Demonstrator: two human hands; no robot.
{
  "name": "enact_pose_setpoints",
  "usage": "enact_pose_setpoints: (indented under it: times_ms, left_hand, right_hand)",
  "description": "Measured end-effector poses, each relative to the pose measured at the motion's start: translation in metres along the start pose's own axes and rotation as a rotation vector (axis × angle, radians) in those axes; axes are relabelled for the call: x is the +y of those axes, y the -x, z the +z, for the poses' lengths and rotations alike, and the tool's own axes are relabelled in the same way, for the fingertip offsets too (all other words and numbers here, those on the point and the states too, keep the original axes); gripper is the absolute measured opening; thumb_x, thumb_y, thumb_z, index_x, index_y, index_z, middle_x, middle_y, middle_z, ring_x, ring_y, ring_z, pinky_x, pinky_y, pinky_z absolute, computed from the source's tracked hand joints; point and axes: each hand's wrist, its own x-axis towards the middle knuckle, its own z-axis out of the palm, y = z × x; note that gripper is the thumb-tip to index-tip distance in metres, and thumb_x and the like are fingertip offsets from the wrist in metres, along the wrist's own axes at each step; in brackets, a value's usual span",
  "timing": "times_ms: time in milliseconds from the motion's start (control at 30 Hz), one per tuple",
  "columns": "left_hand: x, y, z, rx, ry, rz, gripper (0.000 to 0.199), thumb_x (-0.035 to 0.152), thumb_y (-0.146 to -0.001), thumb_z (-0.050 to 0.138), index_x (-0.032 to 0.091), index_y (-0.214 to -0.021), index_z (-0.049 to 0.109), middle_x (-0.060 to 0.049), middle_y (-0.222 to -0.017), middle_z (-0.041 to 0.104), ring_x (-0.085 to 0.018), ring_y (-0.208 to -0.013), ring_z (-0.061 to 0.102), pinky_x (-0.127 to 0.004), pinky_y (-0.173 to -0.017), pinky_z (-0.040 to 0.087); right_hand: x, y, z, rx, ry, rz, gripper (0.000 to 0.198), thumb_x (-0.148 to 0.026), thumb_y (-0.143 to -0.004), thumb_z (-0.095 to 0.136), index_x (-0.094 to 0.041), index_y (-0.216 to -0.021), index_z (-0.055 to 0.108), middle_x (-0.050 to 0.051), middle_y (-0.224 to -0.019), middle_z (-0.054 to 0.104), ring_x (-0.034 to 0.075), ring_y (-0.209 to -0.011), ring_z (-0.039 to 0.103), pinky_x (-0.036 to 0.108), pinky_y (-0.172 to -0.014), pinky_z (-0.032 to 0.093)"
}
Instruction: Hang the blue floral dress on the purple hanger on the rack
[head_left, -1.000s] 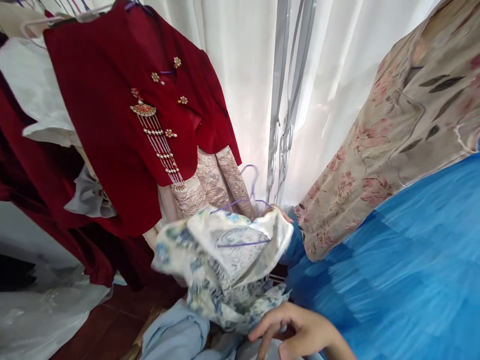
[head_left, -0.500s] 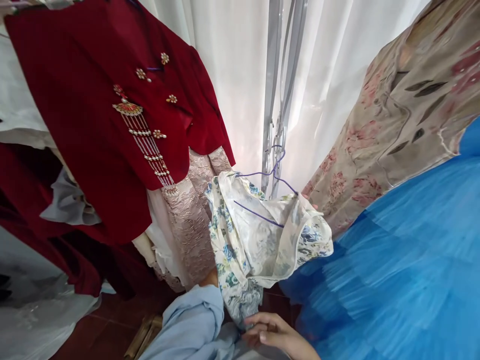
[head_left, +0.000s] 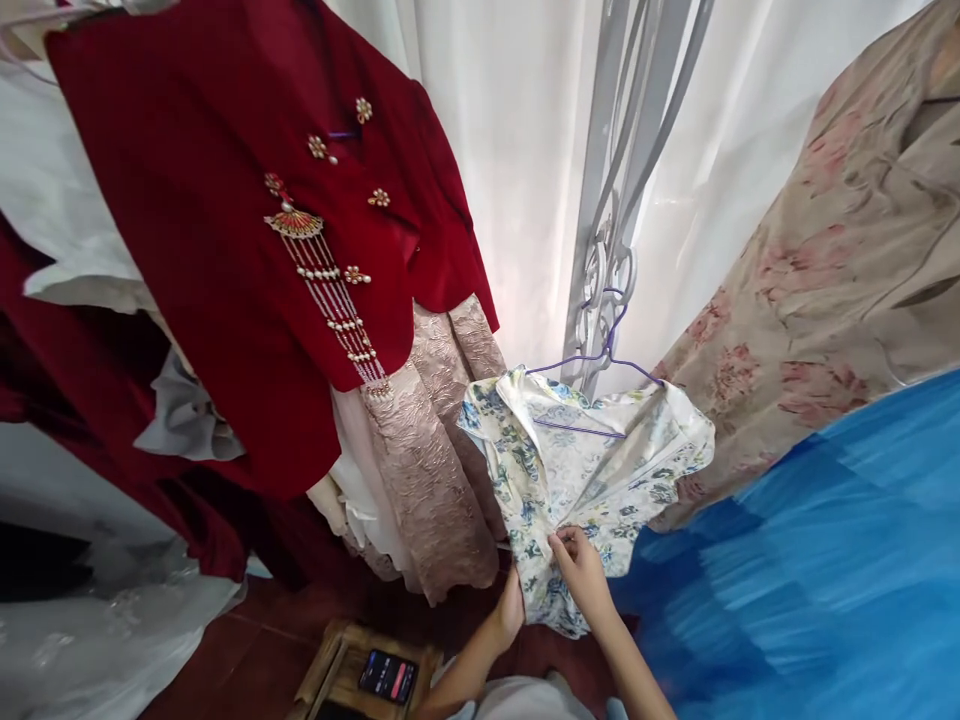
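A white floral blouse (head_left: 536,470) with blue and green flowers hangs by its shoulders on a thin purple hanger (head_left: 609,350), its V-shaped neckline open at the front. At the point of that neckline, my right hand (head_left: 579,560) pinches the cloth, with thumb and fingers bent together. Lower down, my left hand (head_left: 511,604) touches the blouse's left side edge. Its fingers are behind the cloth, so their grip is hidden. The hanger's hook sits among white rings (head_left: 596,275) at the bottom of a grey metal stand (head_left: 600,130).
A dark red jacket (head_left: 225,250) with beaded ornaments hangs at left above a pink brocade skirt (head_left: 442,480). On the right are a beige floral dress (head_left: 810,270) and a blue ruffled skirt (head_left: 787,570). A phone (head_left: 388,676) lies on a wooden stool (head_left: 341,660) below.
My right hand has risen from below the blouse and now pinches its front. My left hand has come into sight at the side edge. The blouse hangs straighter, and the view has shifted.
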Motion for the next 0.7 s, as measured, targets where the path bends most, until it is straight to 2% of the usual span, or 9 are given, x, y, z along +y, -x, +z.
enact_pose_setpoints:
  times_ms: [67, 133, 233, 300, 400, 500, 600, 633, 700]
  left_hand:
    - [-0.02, 0.0, -0.014, -0.003, -0.071, 0.05, 0.072, 0.083, -0.069, 0.063, 0.03, -0.116, 0.074, -0.009, -0.126, 0.071, -0.036, -0.134, 0.055, -0.048, -0.113, 0.045]
    - [-0.031, -0.002, -0.023, 0.007, -0.178, 0.123, 0.071, 0.077, -0.068, 0.069, 0.027, -0.118, 0.073, -0.01, -0.128, 0.071, -0.036, -0.133, 0.056, -0.047, -0.116, 0.041]
    - [-0.031, -0.007, -0.028, 0.022, -0.302, 0.202, 0.062, 0.062, -0.067, 0.078, 0.021, -0.112, 0.074, -0.014, -0.124, 0.072, -0.037, -0.125, 0.06, -0.047, -0.115, 0.042]
    - [-0.027, -0.009, -0.028, 0.021, -0.355, 0.229, 0.053, 0.059, -0.068, 0.078, 0.02, -0.104, 0.075, -0.014, -0.119, 0.073, -0.038, -0.122, 0.063, -0.047, -0.113, 0.043]
    - [-0.024, -0.009, -0.029, 0.021, -0.402, 0.228, 0.046, 0.06, -0.073, 0.073, 0.021, -0.098, 0.075, -0.013, -0.11, 0.076, -0.038, -0.113, 0.067, -0.048, -0.109, 0.047]
    - [-0.023, -0.009, -0.035, -0.006, -0.45, 0.228, 0.041, 0.055, -0.077, 0.07, 0.021, -0.099, 0.075, -0.011, -0.11, 0.076, -0.037, -0.111, 0.068, -0.048, -0.108, 0.048]
    - [-0.018, -0.011, -0.036, -0.085, -0.507, 0.229, 0.036, 0.048, -0.077, 0.071, 0.02, -0.1, 0.075, -0.011, -0.111, 0.076, -0.036, -0.115, 0.066, -0.048, -0.109, 0.047]
    - [-0.016, -0.012, -0.035, -0.108, -0.52, 0.215, 0.035, 0.045, -0.076, 0.071, 0.02, -0.1, 0.075, -0.011, -0.112, 0.076, -0.036, -0.116, 0.066, -0.048, -0.11, 0.046]
    - [-0.013, -0.014, -0.027, -0.114, -0.526, 0.171, 0.034, 0.042, -0.075, 0.073, 0.02, -0.1, 0.074, -0.011, -0.114, 0.075, -0.036, -0.118, 0.065, -0.048, -0.111, 0.045]
  right_hand:
    - [-0.001, -0.006, 0.01, 0.001, 0.101, -0.007, 0.04, -0.063, -0.085, 0.057, -0.023, -0.083, 0.055, -0.002, -0.051, 0.055, 0.023, -0.05, 0.057, 0.031, -0.053, 0.039]
    - [-0.005, -0.011, 0.017, 0.008, 0.215, -0.014, 0.033, -0.056, -0.086, 0.056, -0.024, -0.079, 0.055, 0.0, -0.052, 0.057, 0.023, -0.053, 0.058, 0.031, -0.056, 0.038]
    - [-0.011, -0.017, 0.021, 0.005, 0.297, 0.079, 0.025, -0.043, -0.083, 0.058, -0.024, -0.069, 0.053, 0.004, -0.061, 0.064, 0.024, -0.066, 0.063, 0.03, -0.062, 0.04]
    - [-0.013, -0.017, 0.022, -0.016, 0.275, 0.157, 0.03, -0.039, -0.08, 0.059, -0.024, -0.058, 0.048, 0.005, -0.058, 0.062, 0.021, -0.064, 0.061, 0.028, -0.059, 0.039]
    - [-0.013, -0.011, 0.022, -0.084, 0.204, 0.213, 0.039, -0.044, -0.081, 0.056, -0.023, -0.05, 0.048, 0.002, -0.044, 0.052, 0.015, -0.043, 0.046, 0.027, -0.047, 0.032]
    - [-0.02, -0.002, 0.016, -0.118, 0.007, 0.29, 0.041, -0.056, -0.078, 0.055, -0.02, -0.058, 0.059, -0.001, -0.042, 0.052, 0.007, -0.032, 0.024, 0.025, -0.038, 0.019]
    - [-0.062, -0.008, -0.003, -0.051, -0.339, 0.288, 0.041, -0.058, -0.067, 0.066, -0.017, -0.062, 0.062, -0.003, -0.043, 0.052, 0.003, -0.032, 0.015, 0.022, -0.036, 0.011]
    - [-0.086, -0.015, -0.013, -0.022, -0.418, 0.242, 0.04, -0.056, -0.064, 0.07, -0.017, -0.062, 0.062, -0.003, -0.043, 0.052, 0.002, -0.032, 0.015, 0.021, -0.035, 0.009]
    - [-0.146, -0.034, -0.032, 0.048, -0.498, 0.051, 0.035, -0.05, -0.065, 0.073, -0.016, -0.065, 0.065, -0.004, -0.043, 0.053, 0.002, -0.032, 0.018, 0.02, -0.035, 0.01]
